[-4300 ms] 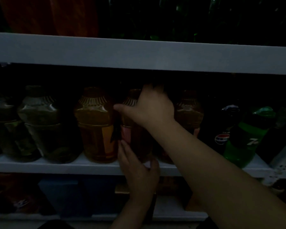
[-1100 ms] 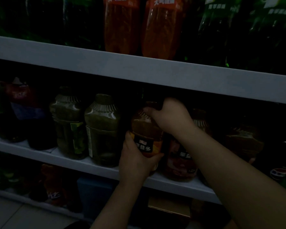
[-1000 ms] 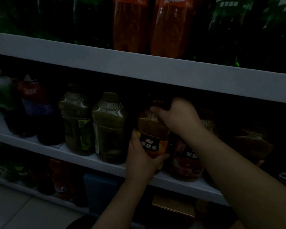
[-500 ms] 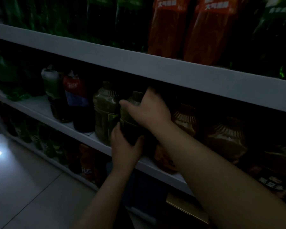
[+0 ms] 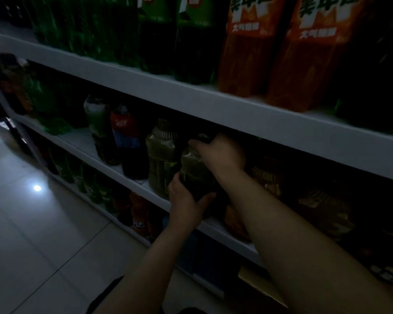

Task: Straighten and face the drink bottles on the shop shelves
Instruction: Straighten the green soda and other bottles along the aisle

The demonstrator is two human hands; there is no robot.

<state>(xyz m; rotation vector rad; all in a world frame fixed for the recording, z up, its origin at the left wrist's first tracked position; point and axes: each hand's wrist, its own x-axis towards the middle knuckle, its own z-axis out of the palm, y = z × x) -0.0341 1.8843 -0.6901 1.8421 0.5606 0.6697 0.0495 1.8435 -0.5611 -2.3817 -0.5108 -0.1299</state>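
Observation:
In dim light, a squat green tea bottle [image 5: 196,171] stands at the front of the middle shelf [image 5: 132,181]. My right hand [image 5: 222,152] grips its neck and shoulder from above. My left hand [image 5: 186,205] wraps round its lower body from the front. A matching green tea bottle [image 5: 161,155] stands just left of it. Amber tea bottles [image 5: 266,180] line up to the right, partly hidden by my right forearm.
A cola bottle [image 5: 127,141] and a darker bottle [image 5: 100,128] stand further left on the same shelf. Tall orange soda bottles [image 5: 281,51] and green bottles [image 5: 123,30] fill the upper shelf [image 5: 236,112]. More bottles sit on the bottom shelf. Tiled floor [image 5: 43,223] lies left.
Both hands left the amber bottle and shifted left onto the green tea bottle. My view has swung left, showing more floor and the shelf's left end.

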